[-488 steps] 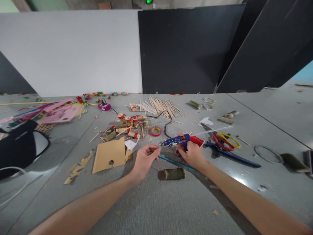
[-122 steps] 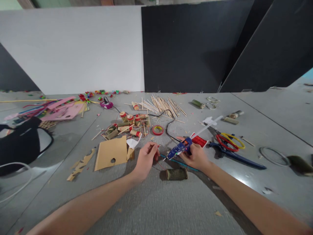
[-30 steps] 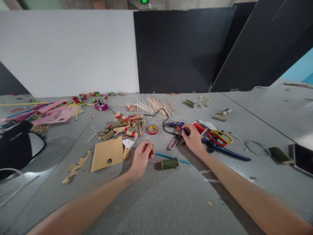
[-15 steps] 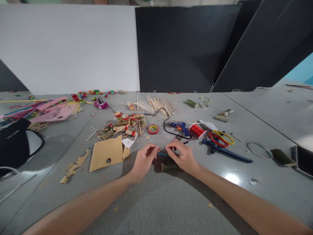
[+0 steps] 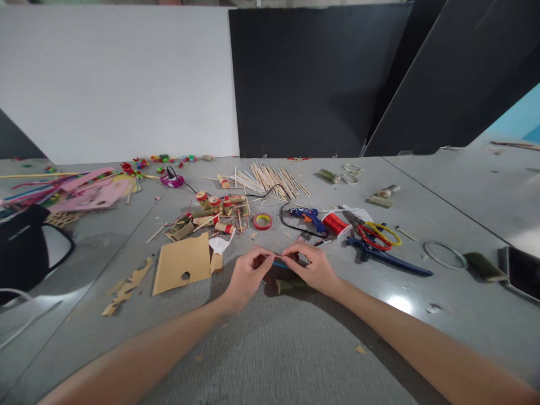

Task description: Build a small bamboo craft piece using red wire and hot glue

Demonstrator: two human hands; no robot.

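My left hand (image 5: 250,275) and my right hand (image 5: 313,267) meet with their fingertips almost touching, both closed in a pinch. Between them shows a thin reddish piece (image 5: 278,257), too small to tell its kind. Just below lies a green bamboo piece (image 5: 287,287), partly covered by my right hand and its shadow. A bit of something blue (image 5: 280,264) peeks out between the hands. Beyond my fingertips sits a roll of red tape (image 5: 262,221). A spool of red thread (image 5: 336,224) and a blue glue gun (image 5: 311,218) lie past my right hand.
Left of my hands lies a cardboard piece (image 5: 181,263) with a hole. Behind it is a heap of red-banded bamboo pieces (image 5: 214,205). Thin sticks (image 5: 274,180) lie farther back. Scissors (image 5: 375,235) and blue-handled cutters (image 5: 388,259) rest at right, with a phone (image 5: 521,273) beyond.
My right hand has moved slightly left, bringing its fingertips closer to my left ones. The whole view has shifted a little.
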